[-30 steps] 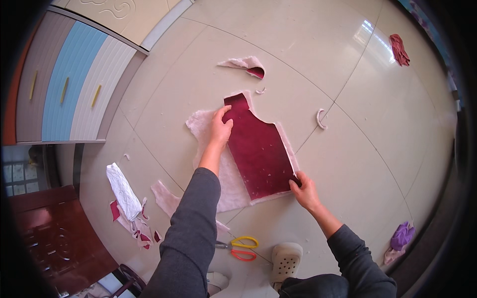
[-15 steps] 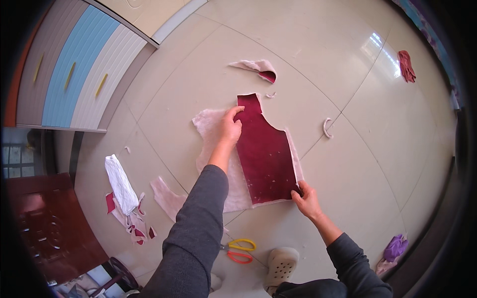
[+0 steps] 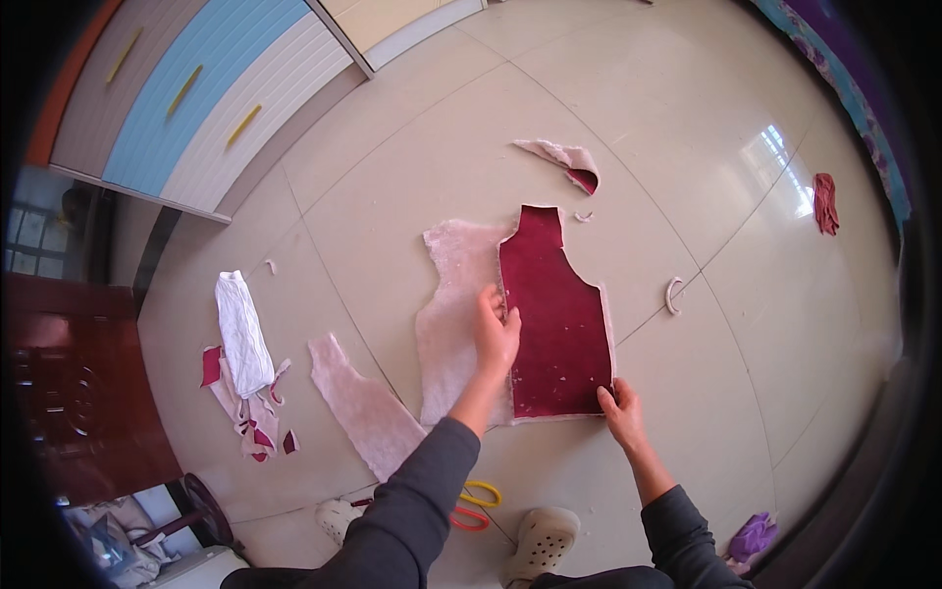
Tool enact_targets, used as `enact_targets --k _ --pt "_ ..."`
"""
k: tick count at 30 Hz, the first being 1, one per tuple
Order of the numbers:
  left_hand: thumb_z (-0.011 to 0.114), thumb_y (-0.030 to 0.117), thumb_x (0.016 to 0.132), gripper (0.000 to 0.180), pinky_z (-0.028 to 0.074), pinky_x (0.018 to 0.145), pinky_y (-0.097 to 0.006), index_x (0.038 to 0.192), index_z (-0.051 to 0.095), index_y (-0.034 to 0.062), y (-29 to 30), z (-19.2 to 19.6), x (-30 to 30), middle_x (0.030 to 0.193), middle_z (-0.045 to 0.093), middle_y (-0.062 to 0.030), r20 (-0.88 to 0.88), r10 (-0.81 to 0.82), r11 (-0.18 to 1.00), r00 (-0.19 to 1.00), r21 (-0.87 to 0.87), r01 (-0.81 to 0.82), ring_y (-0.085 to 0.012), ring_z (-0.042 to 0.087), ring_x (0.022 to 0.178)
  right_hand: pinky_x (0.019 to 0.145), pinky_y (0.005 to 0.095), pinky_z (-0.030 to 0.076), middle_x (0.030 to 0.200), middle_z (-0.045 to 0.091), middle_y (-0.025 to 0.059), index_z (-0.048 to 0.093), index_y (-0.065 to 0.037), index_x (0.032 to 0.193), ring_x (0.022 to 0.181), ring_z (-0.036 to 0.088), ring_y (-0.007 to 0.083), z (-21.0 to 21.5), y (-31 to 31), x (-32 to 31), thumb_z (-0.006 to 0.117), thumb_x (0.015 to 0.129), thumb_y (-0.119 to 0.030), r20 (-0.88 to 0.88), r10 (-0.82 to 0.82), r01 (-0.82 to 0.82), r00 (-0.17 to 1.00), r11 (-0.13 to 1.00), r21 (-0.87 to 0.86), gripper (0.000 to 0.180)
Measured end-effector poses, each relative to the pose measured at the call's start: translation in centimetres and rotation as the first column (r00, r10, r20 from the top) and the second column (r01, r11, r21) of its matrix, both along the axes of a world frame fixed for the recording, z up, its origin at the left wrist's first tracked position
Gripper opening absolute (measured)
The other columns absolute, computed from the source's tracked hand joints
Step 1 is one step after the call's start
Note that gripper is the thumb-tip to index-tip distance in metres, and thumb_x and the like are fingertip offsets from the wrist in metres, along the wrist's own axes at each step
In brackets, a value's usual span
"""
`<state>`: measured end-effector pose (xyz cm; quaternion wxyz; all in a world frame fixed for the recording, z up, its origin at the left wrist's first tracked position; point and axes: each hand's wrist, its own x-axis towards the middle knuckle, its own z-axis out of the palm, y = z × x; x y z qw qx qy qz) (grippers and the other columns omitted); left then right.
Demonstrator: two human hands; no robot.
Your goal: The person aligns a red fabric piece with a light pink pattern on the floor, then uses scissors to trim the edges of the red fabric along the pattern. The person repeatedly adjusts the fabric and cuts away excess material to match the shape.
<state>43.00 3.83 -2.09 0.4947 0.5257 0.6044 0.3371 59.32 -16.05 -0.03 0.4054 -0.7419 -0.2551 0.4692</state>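
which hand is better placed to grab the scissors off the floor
Probably the left. The scissors lie just beside the left forearm, below the left hand, which only rests flat on the dark red fabric piece. The right hand pinches that piece's lower corner and would have to let go.

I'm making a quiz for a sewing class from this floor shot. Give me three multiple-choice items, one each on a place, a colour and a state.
1. Where do the scissors lie?
A. Near the person's feet
B. On the dark red fabric piece
C. Beside the cupboard

2. What colour is the rolled cloth at the left?
A. Blue
B. White
C. Black

3. How does the dark red fabric piece lie?
A. Crumpled in a ball
B. Hanging in the air
C. Spread flat on the floor

Answers:
1 A, they sit by the light clogs at the lower edge.
2 B, it is plainly white.
3 C, it lies flat on the tiled floor, left hand at its left edge, right hand at its lower right corner.
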Motion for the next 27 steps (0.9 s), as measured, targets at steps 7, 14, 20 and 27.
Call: enact_targets --k 7,14,20,27 --pt "0.066 0.002 0.082 0.048 0.050 0.079 -0.033 0.125 0.043 -0.0005 -8.2 2.0 -1.5 0.103 0.060 -0.0137 -0.085 -0.081 0.995 0.993 -0.065 0.075 -0.0207 0.061 0.088 0.058 0.0350 0.043 0.065 0.055 0.0114 0.057 0.003 0.087 0.062 0.049 0.0152 1.3 0.7 0.6 0.061 0.089 -0.032 0.168 0.056 -0.047 0.984 0.997 -0.059 0.035" --pt "0.070 0.007 0.080 0.050 0.047 0.085 -0.037 0.122 0.045 0.0001 -12.5 0.5 -3.8 0.105 0.061 -0.0147 -0.208 -0.187 0.972 0.960 -0.181 0.150 -0.0256 0.060 0.094 0.058 0.0327 0.044 0.068 0.060 0.0097 0.060 0.002 0.093 0.061 0.053 0.0150 0.9 0.6 0.4 0.063 0.088 -0.025 0.307 0.045 -0.005 0.951 0.992 -0.130 0.028" --pt "0.069 0.002 0.080 0.038 0.047 0.079 -0.032 0.113 0.050 0.0000 -12.2 0.2 -4.2 0.099 0.062 -0.0101 -0.162 -0.211 0.963 0.964 -0.206 0.176 -0.0180 0.059 0.088 0.064 0.0400 0.050 0.075 0.066 0.0154 0.062 -0.003 0.092 0.070 0.065 0.0317 -0.9 -0.4 0.0 0.064 0.084 -0.023 0.276 -0.064 0.090 0.959 0.993 -0.081 0.022" --pt "0.073 0.008 0.078 0.036 0.049 0.079 -0.034 0.108 0.053 -0.0006 -12.3 -2.6 -4.9 0.097 0.063 -0.0103 -0.039 -0.138 0.956 0.990 -0.267 0.123 -0.0195 0.061 0.087 0.061 0.0396 0.049 0.071 0.066 0.0130 0.061 -0.003 0.085 0.066 0.064 0.0295 0.0 -0.4 0.1 0.065 0.083 -0.023 0.333 -0.101 0.141 0.938 0.985 -0.098 0.020"
